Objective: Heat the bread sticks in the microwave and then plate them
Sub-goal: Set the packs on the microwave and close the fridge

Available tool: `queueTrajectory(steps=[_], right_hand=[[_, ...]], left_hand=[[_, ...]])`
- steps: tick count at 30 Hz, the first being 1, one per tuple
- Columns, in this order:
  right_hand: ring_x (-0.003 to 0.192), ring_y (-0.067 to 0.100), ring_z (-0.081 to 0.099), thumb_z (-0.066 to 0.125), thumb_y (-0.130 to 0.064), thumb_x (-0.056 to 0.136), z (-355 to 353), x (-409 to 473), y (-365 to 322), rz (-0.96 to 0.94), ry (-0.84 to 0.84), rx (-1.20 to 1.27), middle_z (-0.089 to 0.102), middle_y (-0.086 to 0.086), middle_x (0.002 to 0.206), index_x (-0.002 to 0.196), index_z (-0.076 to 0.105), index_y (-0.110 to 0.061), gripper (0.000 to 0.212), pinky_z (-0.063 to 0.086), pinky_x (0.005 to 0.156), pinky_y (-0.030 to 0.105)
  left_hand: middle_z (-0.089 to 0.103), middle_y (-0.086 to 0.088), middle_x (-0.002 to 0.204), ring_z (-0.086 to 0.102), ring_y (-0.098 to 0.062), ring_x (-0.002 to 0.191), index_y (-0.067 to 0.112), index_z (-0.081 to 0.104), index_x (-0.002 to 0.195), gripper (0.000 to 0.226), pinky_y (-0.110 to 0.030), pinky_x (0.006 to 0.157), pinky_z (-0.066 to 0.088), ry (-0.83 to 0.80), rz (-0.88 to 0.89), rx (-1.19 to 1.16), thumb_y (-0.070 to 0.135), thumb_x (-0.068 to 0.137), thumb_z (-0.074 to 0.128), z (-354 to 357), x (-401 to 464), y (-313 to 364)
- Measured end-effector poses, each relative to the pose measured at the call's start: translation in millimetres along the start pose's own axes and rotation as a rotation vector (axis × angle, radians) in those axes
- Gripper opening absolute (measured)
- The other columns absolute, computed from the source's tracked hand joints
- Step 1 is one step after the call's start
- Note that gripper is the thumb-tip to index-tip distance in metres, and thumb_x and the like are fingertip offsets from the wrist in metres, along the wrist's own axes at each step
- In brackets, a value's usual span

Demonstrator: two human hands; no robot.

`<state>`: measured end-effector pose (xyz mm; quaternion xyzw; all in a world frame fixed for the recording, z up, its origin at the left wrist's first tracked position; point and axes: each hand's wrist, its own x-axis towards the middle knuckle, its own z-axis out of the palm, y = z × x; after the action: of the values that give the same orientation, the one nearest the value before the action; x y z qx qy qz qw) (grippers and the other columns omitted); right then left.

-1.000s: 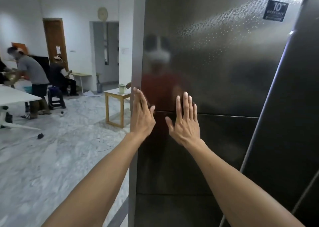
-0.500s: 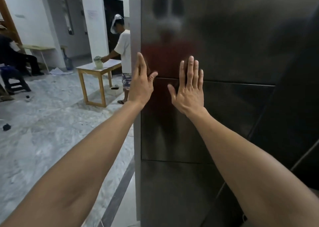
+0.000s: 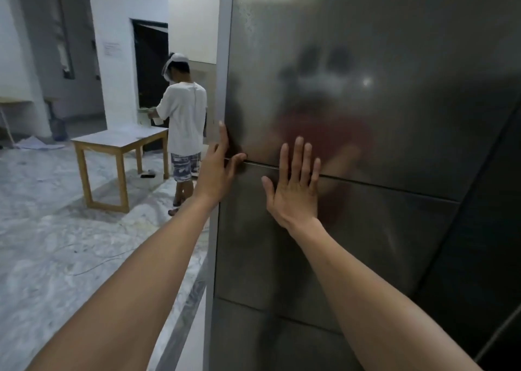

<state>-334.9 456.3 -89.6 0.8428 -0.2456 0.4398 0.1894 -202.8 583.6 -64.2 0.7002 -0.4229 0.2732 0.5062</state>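
A tall dark steel refrigerator (image 3: 366,60) fills the right of the view, with a horizontal seam between its upper and lower doors. My left hand (image 3: 217,167) lies at the refrigerator's left edge, fingers straight up and thumb on the seam. My right hand (image 3: 294,190) is pressed flat on the door face, fingers spread across the seam. Neither hand holds anything. No bread sticks, microwave or plate are in view.
A person in a white shirt (image 3: 183,122) stands with their back to me just left of the refrigerator. A wooden table (image 3: 118,142) stands on the marble floor (image 3: 56,229) beside them. A dark doorway (image 3: 150,74) lies behind.
My view has swung right and come nearer the refrigerator, so the person and table now show in full. Both hands stay flat on the door; the left has slid to its edge.
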Motion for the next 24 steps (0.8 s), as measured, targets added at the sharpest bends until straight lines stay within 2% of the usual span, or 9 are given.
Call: queueTrajectory(steps=[4,8,13,19,22,24], right_hand=[[0.152,0.034,-0.012,0.036,-0.053,0.101,32,19,0,0.043,0.038,-0.05,-0.007,0.019,0.165,0.159,0.004,-0.007,0.08,-0.003,0.123,0.051],[0.152,0.034,-0.014,0.035,-0.054,0.101,60,37,5,0.083,0.032,-0.116,-0.01,0.019,0.165,0.159,0.001,-0.008,0.082,-0.002,0.123,0.052],[0.151,0.035,-0.016,0.039,-0.055,0.099,95,60,19,0.109,-0.002,-0.198,-0.015,0.02,0.163,0.159,-0.001,-0.008,0.086,-0.01,0.121,0.052],[0.15,0.037,-0.018,0.041,-0.054,0.097,131,78,38,0.135,-0.048,-0.296,-0.021,0.02,0.162,0.159,-0.006,-0.009,0.09,-0.017,0.118,0.053],[0.15,0.037,-0.02,0.042,-0.051,0.097,146,87,48,0.172,-0.069,-0.327,-0.021,0.02,0.162,0.159,-0.005,-0.008,0.089,-0.019,0.117,0.054],[0.15,0.037,-0.019,0.046,-0.05,0.096,157,92,55,0.201,-0.066,-0.364,-0.018,0.02,0.163,0.159,-0.002,-0.007,0.09,-0.018,0.118,0.054]], left_hand=[[0.056,-0.016,0.124,0.054,-0.01,0.105,0.019,0.004,0.157,0.08,-0.023,0.095,0.045,-0.061,0.044,-0.173,0.028,0.097,0.056,30,33,-29],[0.055,-0.013,0.132,0.055,-0.02,0.12,0.024,0.005,0.157,0.08,-0.04,0.103,0.048,-0.132,0.028,-0.257,0.029,0.097,0.057,68,65,-58],[0.058,-0.011,0.132,0.057,-0.018,0.12,0.025,0.01,0.157,0.078,-0.037,0.102,0.049,-0.204,-0.021,-0.367,0.023,0.096,0.06,113,98,-73],[0.056,-0.002,0.131,0.057,-0.013,0.116,0.029,0.009,0.156,0.076,-0.025,0.095,0.049,-0.288,-0.004,-0.469,0.022,0.098,0.057,164,130,-86],[0.057,-0.005,0.132,0.057,-0.013,0.117,0.029,0.01,0.156,0.076,-0.01,0.09,0.048,-0.327,-0.002,-0.532,0.023,0.098,0.058,196,147,-96],[0.054,-0.009,0.137,0.055,-0.015,0.121,0.03,0.009,0.156,0.076,-0.011,0.093,0.048,-0.366,0.013,-0.594,0.023,0.097,0.057,217,157,-101]])
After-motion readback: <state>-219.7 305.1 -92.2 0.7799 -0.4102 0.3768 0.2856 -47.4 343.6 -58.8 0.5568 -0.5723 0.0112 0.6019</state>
